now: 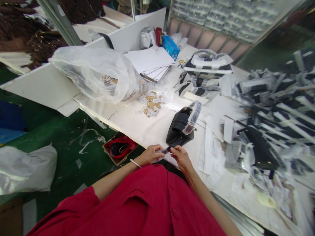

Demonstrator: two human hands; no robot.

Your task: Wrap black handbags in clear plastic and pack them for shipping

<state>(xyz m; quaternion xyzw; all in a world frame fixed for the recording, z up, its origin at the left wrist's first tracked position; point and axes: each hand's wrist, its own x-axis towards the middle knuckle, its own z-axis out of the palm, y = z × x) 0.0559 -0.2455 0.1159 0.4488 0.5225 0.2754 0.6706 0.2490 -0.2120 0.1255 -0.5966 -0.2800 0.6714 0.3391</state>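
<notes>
A black bag (pixel 177 126) stands near the table's front edge, its raised handle (pixel 193 116) wrapped in clear plastic. Between my hands, just in front of the bag, runs a dark strap (pixel 169 148) with a pale, thin wrapping at its left end. My left hand (pixel 154 153), below a bracelet-ringed wrist, pinches the wrapped end. The dark part is pinched by my right hand (pixel 180 156), close to the bag's lower edge. Whether the strap joins the bag I cannot make out.
Small tan tags (pixel 152 103) lie behind the bag, beside a large plastic bag (pixel 98 73). White sheets (pixel 150 60) and a blue box (pixel 170 47) are farther back. Wrapped black bags (pixel 206 65) and piled straps (pixel 283 98) fill the right. A red-lined box (pixel 120 147) sits below the table's edge.
</notes>
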